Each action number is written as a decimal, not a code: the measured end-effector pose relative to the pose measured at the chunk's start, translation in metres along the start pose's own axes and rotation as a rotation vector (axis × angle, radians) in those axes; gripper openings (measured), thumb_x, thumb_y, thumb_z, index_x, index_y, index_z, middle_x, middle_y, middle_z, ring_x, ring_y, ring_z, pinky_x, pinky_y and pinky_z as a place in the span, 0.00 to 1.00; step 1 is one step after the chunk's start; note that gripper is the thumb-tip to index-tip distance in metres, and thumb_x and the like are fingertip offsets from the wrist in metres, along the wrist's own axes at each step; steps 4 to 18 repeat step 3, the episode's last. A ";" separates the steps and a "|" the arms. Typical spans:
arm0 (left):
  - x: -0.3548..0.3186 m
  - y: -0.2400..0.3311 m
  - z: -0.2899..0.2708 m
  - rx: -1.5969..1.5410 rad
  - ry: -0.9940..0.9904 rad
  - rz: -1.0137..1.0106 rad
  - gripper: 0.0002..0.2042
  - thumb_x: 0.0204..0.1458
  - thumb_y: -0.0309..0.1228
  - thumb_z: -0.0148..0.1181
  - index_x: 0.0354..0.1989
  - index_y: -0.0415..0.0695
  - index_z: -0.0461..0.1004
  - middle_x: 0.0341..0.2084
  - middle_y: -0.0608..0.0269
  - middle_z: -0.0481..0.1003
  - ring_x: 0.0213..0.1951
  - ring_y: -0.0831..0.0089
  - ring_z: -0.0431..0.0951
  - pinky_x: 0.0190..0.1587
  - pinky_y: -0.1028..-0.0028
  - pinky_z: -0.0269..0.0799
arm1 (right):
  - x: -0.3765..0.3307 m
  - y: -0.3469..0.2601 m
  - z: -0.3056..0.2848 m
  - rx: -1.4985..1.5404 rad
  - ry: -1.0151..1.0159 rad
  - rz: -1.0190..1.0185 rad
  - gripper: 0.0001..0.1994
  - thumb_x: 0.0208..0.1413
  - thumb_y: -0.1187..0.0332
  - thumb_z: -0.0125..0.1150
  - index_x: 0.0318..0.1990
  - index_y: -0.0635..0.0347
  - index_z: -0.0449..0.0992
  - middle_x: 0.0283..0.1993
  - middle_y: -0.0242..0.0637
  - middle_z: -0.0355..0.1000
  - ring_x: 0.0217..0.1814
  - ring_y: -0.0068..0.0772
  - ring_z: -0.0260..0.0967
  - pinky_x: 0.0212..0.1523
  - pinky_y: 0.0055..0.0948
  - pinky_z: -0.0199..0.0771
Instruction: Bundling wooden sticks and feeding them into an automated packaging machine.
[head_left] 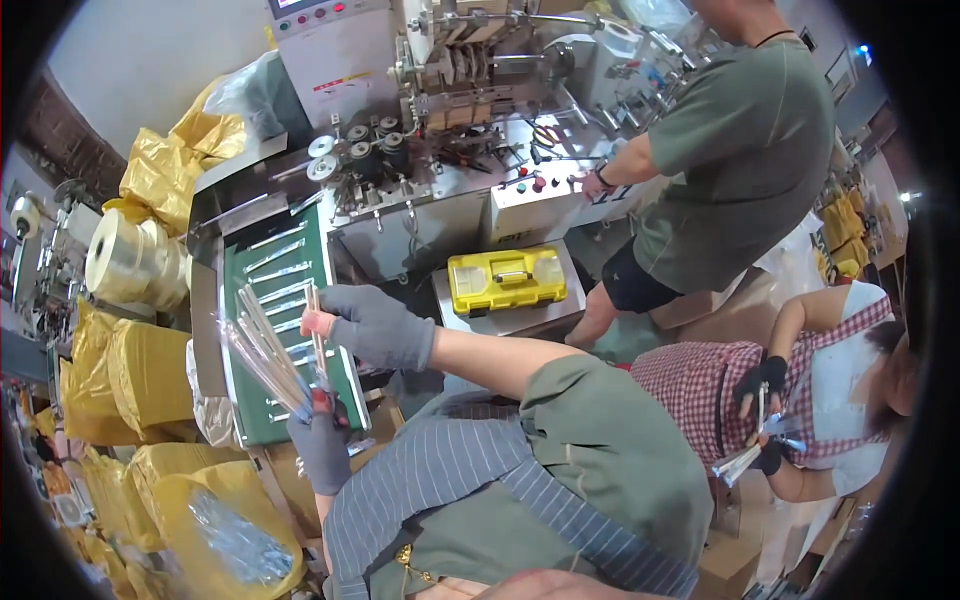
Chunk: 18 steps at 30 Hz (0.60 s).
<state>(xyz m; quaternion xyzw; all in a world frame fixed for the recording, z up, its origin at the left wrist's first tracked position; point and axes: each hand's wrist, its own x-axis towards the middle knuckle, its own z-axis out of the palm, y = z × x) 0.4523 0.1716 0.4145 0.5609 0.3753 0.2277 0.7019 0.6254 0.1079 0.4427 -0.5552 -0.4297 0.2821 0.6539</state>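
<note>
My left hand point(322, 452), in a grey glove with bare fingertips, is closed around the lower end of a fanned bundle of slim film-wrapped sticks point(262, 355). Beside the bundle's upper part, my right hand point(378, 326), gloved alike, pinches wrapped sticks point(317, 335) between thumb and fingers. Both hands are over a green conveyor belt point(262, 428). More slim wrapped sticks point(277, 270) lie crosswise on the belt in a spaced row, partly hidden by the bundle and my hands. What exactly the wrappers contain is too small to tell.
A packing machine point(410, 225) with rollers stands beyond the belt, where another person point(740, 150) touches its control box point(535, 208). A yellow toolbox point(507, 280) rests on a low stand. Film rolls point(130, 260) and yellow sacks point(150, 375) line the left. At right a co-worker point(765, 400) holds similar sticks.
</note>
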 end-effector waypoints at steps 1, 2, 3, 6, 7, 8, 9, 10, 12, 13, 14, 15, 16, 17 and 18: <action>0.005 0.000 0.005 0.002 -0.009 -0.002 0.15 0.52 0.41 0.54 0.31 0.38 0.69 0.12 0.70 0.62 0.12 0.85 0.57 0.13 0.84 0.46 | 0.005 0.004 -0.011 -0.010 0.023 -0.029 0.15 0.55 0.59 0.50 0.31 0.64 0.72 0.31 0.41 0.71 0.38 0.26 0.69 0.39 0.26 0.67; 0.010 -0.001 0.010 0.025 -0.029 -0.017 0.14 0.52 0.41 0.54 0.29 0.40 0.67 0.11 0.71 0.61 0.11 0.85 0.58 0.12 0.83 0.47 | 0.014 0.008 -0.027 0.057 0.108 0.005 0.15 0.54 0.58 0.51 0.35 0.62 0.73 0.32 0.41 0.72 0.37 0.27 0.70 0.40 0.25 0.68; 0.014 -0.003 0.012 0.046 -0.043 -0.032 0.14 0.53 0.40 0.53 0.26 0.41 0.66 0.10 0.71 0.61 0.11 0.85 0.58 0.11 0.83 0.47 | 0.028 0.012 -0.048 0.125 0.187 0.040 0.15 0.54 0.58 0.51 0.38 0.61 0.74 0.33 0.41 0.73 0.36 0.28 0.71 0.41 0.24 0.68; 0.014 -0.003 0.012 0.046 -0.043 -0.032 0.14 0.53 0.40 0.53 0.26 0.41 0.66 0.10 0.71 0.61 0.11 0.85 0.58 0.11 0.83 0.47 | 0.028 0.012 -0.048 0.125 0.187 0.040 0.15 0.54 0.58 0.51 0.38 0.61 0.74 0.33 0.41 0.73 0.36 0.28 0.71 0.41 0.24 0.68; 0.014 -0.003 0.012 0.046 -0.043 -0.032 0.14 0.53 0.40 0.53 0.26 0.41 0.66 0.10 0.71 0.61 0.11 0.85 0.58 0.11 0.83 0.47 | 0.028 0.012 -0.048 0.125 0.187 0.040 0.15 0.54 0.58 0.51 0.38 0.61 0.74 0.33 0.41 0.73 0.36 0.28 0.71 0.41 0.24 0.68; 0.014 -0.003 0.012 0.046 -0.043 -0.032 0.14 0.53 0.40 0.53 0.26 0.41 0.66 0.10 0.71 0.61 0.11 0.85 0.58 0.11 0.83 0.47 | 0.028 0.012 -0.048 0.125 0.187 0.040 0.15 0.54 0.58 0.51 0.38 0.61 0.74 0.33 0.41 0.73 0.36 0.28 0.71 0.41 0.24 0.68; 0.014 -0.003 0.012 0.046 -0.043 -0.032 0.14 0.53 0.40 0.53 0.26 0.41 0.66 0.10 0.71 0.61 0.11 0.85 0.58 0.11 0.83 0.47 | 0.028 0.012 -0.048 0.125 0.187 0.040 0.15 0.54 0.58 0.51 0.38 0.61 0.74 0.33 0.41 0.73 0.36 0.28 0.71 0.41 0.24 0.68; 0.014 -0.003 0.012 0.046 -0.043 -0.032 0.14 0.53 0.40 0.53 0.26 0.41 0.66 0.10 0.71 0.61 0.11 0.85 0.58 0.11 0.83 0.47 | 0.028 0.012 -0.048 0.125 0.187 0.040 0.15 0.54 0.58 0.51 0.38 0.61 0.74 0.33 0.41 0.73 0.36 0.28 0.71 0.41 0.24 0.68; 0.014 -0.003 0.012 0.046 -0.043 -0.032 0.14 0.53 0.40 0.53 0.26 0.41 0.66 0.10 0.71 0.61 0.11 0.85 0.58 0.11 0.83 0.47 | 0.028 0.012 -0.048 0.125 0.187 0.040 0.15 0.54 0.58 0.51 0.38 0.61 0.74 0.33 0.41 0.73 0.36 0.28 0.71 0.41 0.24 0.68; 0.014 -0.003 0.012 0.046 -0.043 -0.032 0.14 0.53 0.40 0.53 0.26 0.41 0.66 0.10 0.71 0.61 0.11 0.85 0.58 0.11 0.83 0.47 | 0.028 0.012 -0.048 0.125 0.187 0.040 0.15 0.54 0.58 0.51 0.38 0.61 0.74 0.33 0.41 0.73 0.36 0.28 0.71 0.41 0.24 0.68; 0.014 -0.003 0.012 0.046 -0.043 -0.032 0.14 0.53 0.40 0.53 0.26 0.41 0.66 0.10 0.71 0.61 0.11 0.85 0.58 0.11 0.83 0.47 | 0.028 0.012 -0.048 0.125 0.187 0.040 0.15 0.54 0.58 0.51 0.38 0.61 0.74 0.33 0.41 0.73 0.36 0.28 0.71 0.41 0.24 0.68; 0.014 -0.003 0.012 0.046 -0.043 -0.032 0.14 0.53 0.40 0.53 0.26 0.41 0.66 0.10 0.71 0.61 0.11 0.85 0.58 0.11 0.83 0.47 | 0.028 0.012 -0.048 0.125 0.187 0.040 0.15 0.54 0.58 0.51 0.38 0.61 0.74 0.33 0.41 0.73 0.36 0.28 0.71 0.41 0.24 0.68; 0.014 -0.003 0.012 0.046 -0.043 -0.032 0.14 0.53 0.40 0.53 0.26 0.41 0.66 0.10 0.71 0.61 0.11 0.85 0.58 0.11 0.83 0.47 | 0.028 0.012 -0.048 0.125 0.187 0.040 0.15 0.54 0.58 0.51 0.38 0.61 0.74 0.33 0.41 0.73 0.36 0.28 0.71 0.41 0.24 0.68; 0.014 -0.003 0.012 0.046 -0.043 -0.032 0.14 0.53 0.40 0.53 0.26 0.41 0.66 0.10 0.71 0.61 0.11 0.85 0.58 0.11 0.83 0.47 | 0.028 0.012 -0.048 0.125 0.187 0.040 0.15 0.54 0.58 0.51 0.38 0.61 0.74 0.33 0.41 0.73 0.36 0.28 0.71 0.41 0.24 0.68; 0.014 -0.003 0.012 0.046 -0.043 -0.032 0.14 0.53 0.40 0.53 0.26 0.41 0.66 0.10 0.71 0.61 0.11 0.85 0.58 0.11 0.83 0.47 | 0.028 0.012 -0.048 0.125 0.187 0.040 0.15 0.54 0.58 0.51 0.38 0.61 0.74 0.33 0.41 0.73 0.36 0.28 0.71 0.41 0.24 0.68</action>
